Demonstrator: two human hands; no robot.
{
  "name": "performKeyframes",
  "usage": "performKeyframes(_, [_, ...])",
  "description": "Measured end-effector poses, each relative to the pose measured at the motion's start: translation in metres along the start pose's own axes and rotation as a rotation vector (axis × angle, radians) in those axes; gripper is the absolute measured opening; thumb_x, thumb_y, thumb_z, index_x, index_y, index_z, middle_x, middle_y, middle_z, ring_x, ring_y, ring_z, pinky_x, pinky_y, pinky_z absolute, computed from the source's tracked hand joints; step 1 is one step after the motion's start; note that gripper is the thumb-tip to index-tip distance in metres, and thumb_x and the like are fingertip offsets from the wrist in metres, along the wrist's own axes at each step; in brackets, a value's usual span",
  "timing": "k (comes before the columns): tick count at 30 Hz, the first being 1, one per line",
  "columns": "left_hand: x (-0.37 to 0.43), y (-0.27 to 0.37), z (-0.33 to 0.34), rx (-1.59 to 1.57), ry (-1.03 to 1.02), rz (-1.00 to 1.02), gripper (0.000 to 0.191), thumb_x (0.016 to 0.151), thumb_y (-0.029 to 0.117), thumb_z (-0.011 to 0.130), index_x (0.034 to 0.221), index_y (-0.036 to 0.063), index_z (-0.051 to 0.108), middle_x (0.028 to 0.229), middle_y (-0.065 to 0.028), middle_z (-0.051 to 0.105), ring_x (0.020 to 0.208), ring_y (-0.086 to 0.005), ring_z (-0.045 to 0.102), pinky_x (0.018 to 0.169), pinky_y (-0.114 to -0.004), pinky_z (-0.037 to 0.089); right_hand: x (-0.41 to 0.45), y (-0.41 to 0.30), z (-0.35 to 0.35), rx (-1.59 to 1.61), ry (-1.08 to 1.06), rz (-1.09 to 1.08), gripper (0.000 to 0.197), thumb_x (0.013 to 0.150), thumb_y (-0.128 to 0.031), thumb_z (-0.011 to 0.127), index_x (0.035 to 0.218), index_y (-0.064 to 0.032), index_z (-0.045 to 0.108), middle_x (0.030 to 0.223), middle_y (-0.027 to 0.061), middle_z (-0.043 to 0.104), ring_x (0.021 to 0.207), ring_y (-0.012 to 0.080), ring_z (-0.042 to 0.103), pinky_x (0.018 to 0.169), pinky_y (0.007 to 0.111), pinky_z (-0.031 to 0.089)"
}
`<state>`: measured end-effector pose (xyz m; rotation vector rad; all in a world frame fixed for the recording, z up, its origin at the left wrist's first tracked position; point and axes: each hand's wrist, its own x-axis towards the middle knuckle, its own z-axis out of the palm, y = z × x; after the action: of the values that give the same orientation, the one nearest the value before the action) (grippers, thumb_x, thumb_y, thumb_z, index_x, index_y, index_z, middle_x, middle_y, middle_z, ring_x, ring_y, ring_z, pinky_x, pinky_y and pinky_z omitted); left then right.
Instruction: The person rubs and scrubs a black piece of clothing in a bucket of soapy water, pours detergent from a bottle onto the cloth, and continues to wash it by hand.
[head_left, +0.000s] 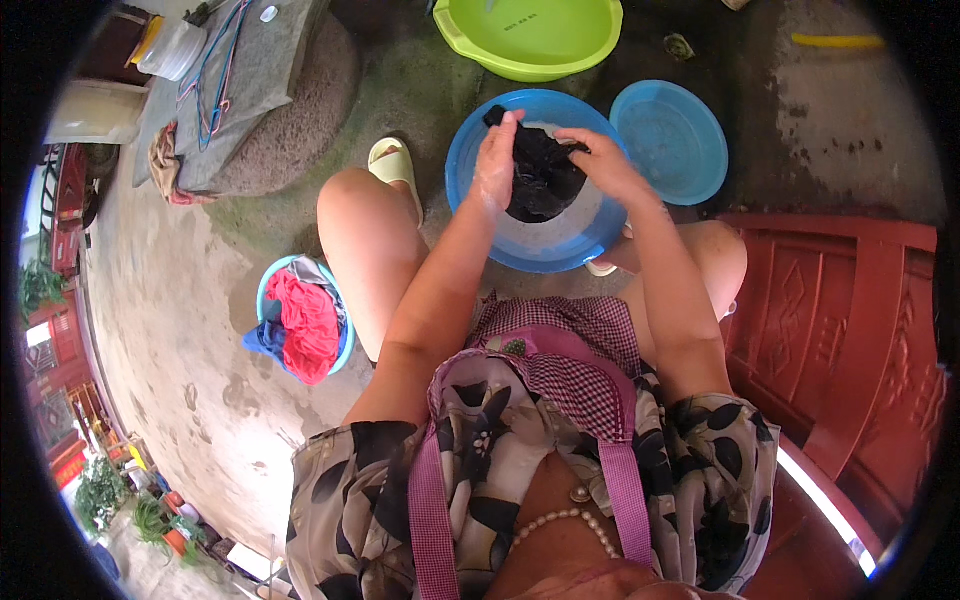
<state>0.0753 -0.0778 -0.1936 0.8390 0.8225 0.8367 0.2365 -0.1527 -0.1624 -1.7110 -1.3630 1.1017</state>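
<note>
A blue plastic basin (532, 253) with whitish, cloudy water stands on the ground between my feet. Over it I hold a wet black cloth (541, 180), bunched up, its lower part in the basin. My left hand (496, 161) is at the cloth's left edge, fingers pointing up, with a dark end of cloth at the fingertips. On the right side, my right hand (600, 159) grips the cloth between thumb and fingers.
A green basin (529, 67) stands beyond, a smaller blue basin (669, 142) at right. Left of my knee, a light blue tub (348, 345) holds red, blue and grey clothes (304, 322). Hangers (217, 97) lie on a stone slab (262, 75); a red carved door (817, 330) is at right.
</note>
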Motion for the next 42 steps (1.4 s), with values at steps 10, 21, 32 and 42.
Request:
performKeyframes(10, [0.016, -0.004, -0.030, 1.109, 0.114, 0.075, 0.035, 0.086, 0.037, 0.050, 0.087, 0.0048, 0.063, 0.080, -0.0125, 0.059, 0.077, -0.0237, 0.056, 0.070, -0.035, 0.043, -0.003, -0.014, -0.029, 0.333, 0.294, 0.081, 0.019, 0.083, -0.001, 0.042, 0.093, -0.0045, 0.058, 0.098, 0.0059, 0.060, 0.086, 0.0130, 0.056, 0.071, 0.024, 0.046])
performKeyframes(21, [0.008, 0.016, -0.007, 0.420, 0.088, 0.368, 0.022, 0.088, 0.021, 0.051, 0.093, 0.0026, 0.063, 0.080, -0.0099, 0.061, 0.074, -0.0237, 0.055, 0.070, -0.033, 0.043, -0.003, -0.020, -0.037, 0.429, 0.556, 0.036, 0.019, 0.089, -0.003, 0.038, 0.096, -0.0035, 0.056, 0.092, 0.0072, 0.059, 0.074, 0.0134, 0.059, 0.059, 0.025, 0.049])
performKeyframes(32, [-0.008, -0.007, -0.007, 1.535, -0.168, -0.200, 0.082, 0.084, 0.064, 0.020, 0.092, -0.0069, 0.062, 0.097, -0.0236, 0.060, 0.094, -0.0359, 0.058, 0.085, -0.039, 0.043, -0.020, -0.056, -0.018, 0.657, 0.348, -0.245, 0.016, 0.091, -0.009, 0.042, 0.101, -0.0023, 0.052, 0.087, 0.0081, 0.061, 0.071, 0.0138, 0.059, 0.059, 0.023, 0.046])
performKeyframes(42, [-0.033, -0.007, 0.026, -0.708, -0.573, -0.525, 0.097, 0.066, 0.083, 0.025, 0.126, 0.0072, 0.040, 0.118, -0.0134, 0.049, 0.113, -0.0392, 0.041, 0.099, -0.055, 0.024, -0.062, -0.084, 0.035, 0.689, -0.187, -0.318, 0.023, 0.089, -0.009, 0.044, 0.108, 0.0013, 0.051, 0.079, 0.0089, 0.057, 0.069, 0.0146, 0.056, 0.061, 0.024, 0.046])
